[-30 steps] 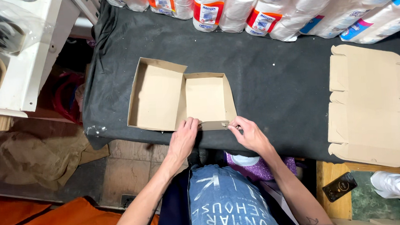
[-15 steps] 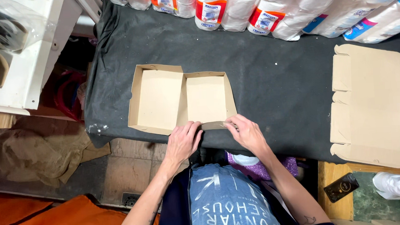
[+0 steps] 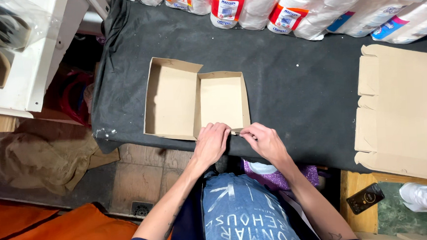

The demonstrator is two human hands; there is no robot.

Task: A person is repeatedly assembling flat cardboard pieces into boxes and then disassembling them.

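Seen from above, at the near edge of a table (image 3: pixel 290 101) covered in dark cloth, the near wall of a half-folded cardboard box (image 3: pixel 198 101) is pressed by two bare hands. The left hand (image 3: pixel 214 143) is laid over the near rim, fingers curled down on the card. The right hand (image 3: pixel 264 140) is pinched shut on a small tab at the box's near right corner.

The box is seen lying open just beyond the hands, its tray on the right with walls raised, its lid panel spread to the left. It is judged to be partly formed: the walls are up, the near corner is being tucked, and the lid is not yet closed.

Well to the right, a flat unfolded cardboard sheet (image 3: pixel 400 110) is laid out. Along the far edge, wrapped paper rolls (image 3: pixel 290 6) are lined up.
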